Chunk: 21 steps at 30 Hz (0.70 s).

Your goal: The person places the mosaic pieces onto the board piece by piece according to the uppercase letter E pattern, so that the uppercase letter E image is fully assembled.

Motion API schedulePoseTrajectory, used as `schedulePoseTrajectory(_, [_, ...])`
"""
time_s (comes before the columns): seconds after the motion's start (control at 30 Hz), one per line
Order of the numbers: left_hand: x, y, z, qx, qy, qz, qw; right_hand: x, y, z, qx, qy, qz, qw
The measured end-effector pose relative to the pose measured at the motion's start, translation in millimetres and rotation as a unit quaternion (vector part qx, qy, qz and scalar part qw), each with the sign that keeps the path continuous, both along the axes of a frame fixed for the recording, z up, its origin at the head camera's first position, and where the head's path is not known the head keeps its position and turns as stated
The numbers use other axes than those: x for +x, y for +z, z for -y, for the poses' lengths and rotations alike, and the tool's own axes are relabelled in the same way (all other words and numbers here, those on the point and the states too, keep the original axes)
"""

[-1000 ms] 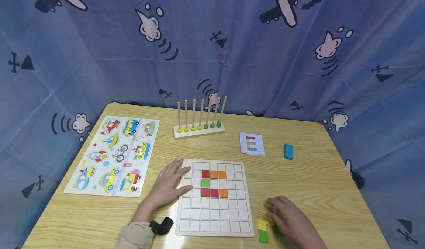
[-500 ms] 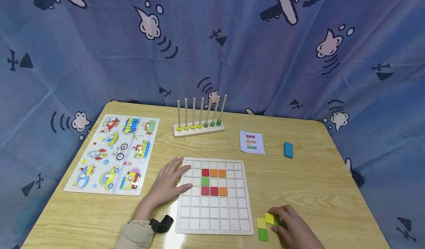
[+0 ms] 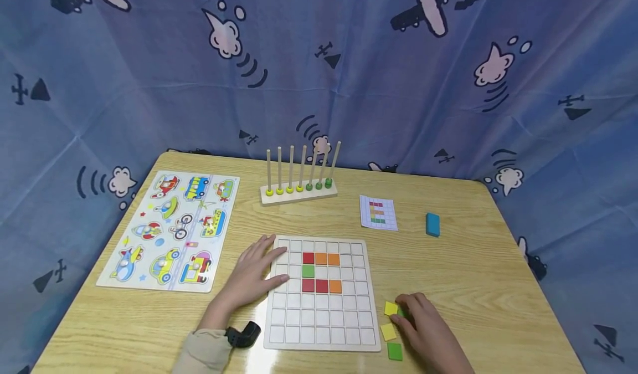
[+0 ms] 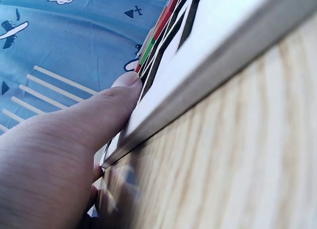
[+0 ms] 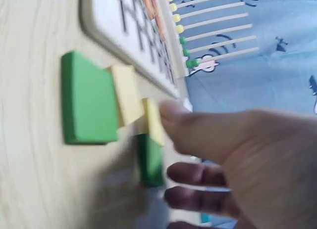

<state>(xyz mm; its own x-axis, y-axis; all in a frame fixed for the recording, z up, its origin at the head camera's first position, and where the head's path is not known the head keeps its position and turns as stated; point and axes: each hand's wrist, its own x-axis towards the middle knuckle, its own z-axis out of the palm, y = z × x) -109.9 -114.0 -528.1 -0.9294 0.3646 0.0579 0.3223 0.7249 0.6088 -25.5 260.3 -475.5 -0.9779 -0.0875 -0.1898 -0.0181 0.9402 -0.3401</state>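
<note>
A white grid board (image 3: 323, 329) lies on the table with red, orange and green square tiles in some cells. My left hand (image 3: 254, 274) rests on its left edge, thumb (image 4: 126, 85) on the top face. To the right of the board, my right hand (image 3: 428, 329) is at the loose tiles. Its thumb (image 5: 181, 122) and fingers are spread apart beside a yellow tile (image 3: 391, 308) and a partly hidden green tile (image 3: 401, 312). Whether they touch the tiles is unclear. Another yellow tile (image 3: 388, 332) and a green tile (image 3: 395, 352) lie nearer me.
A vehicle puzzle board (image 3: 169, 230) lies at the left. Behind the grid board stands a bead rack (image 3: 299, 195) with upright pegs. A printed pattern card (image 3: 379, 213) and a blue block (image 3: 432, 225) lie at the back right. A patterned curtain (image 3: 319, 86) hangs behind the table.
My right hand has moved over the loose tiles, and a yellow and a green tile have shifted away from me and left, towards the board. The left hand has stayed in place.
</note>
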Motion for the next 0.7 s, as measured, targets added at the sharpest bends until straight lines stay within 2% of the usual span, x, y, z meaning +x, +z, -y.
schedulePoseTrajectory(0.17, [-0.4, -1.4, 0.1, -0.001, -0.001, -0.001, 1.0, 8.0, 6.0, 0.8, 0.013, -0.021, 0.092, 0.9955])
schedulePoseTrajectory(0.23, [-0.4, -1.4, 0.4, 0.0, 0.0, -0.002, 1.0, 11.9, 5.7, 0.7, 0.008, -0.022, 0.109, 0.9938])
schedulePoseTrajectory(0.37, [-0.3, -0.7, 0.7, 0.002, 0.002, 0.0, 1.0, 13.9, 2.4, 0.1, -0.005, -0.034, 0.106, 0.9938])
schedulePoseTrajectory(0.53, [0.6, 0.8, 0.0, 0.007, 0.002, 0.004, 1.0, 6.9, -4.7, -0.5, -0.01, -0.052, 0.087, 0.9947])
schedulePoseTrajectory(0.7, [0.5, 2.3, -0.5, 0.009, 0.001, 0.003, 1.0, -2.1, -9.5, 0.0, -0.002, -0.044, 0.041, 0.9982])
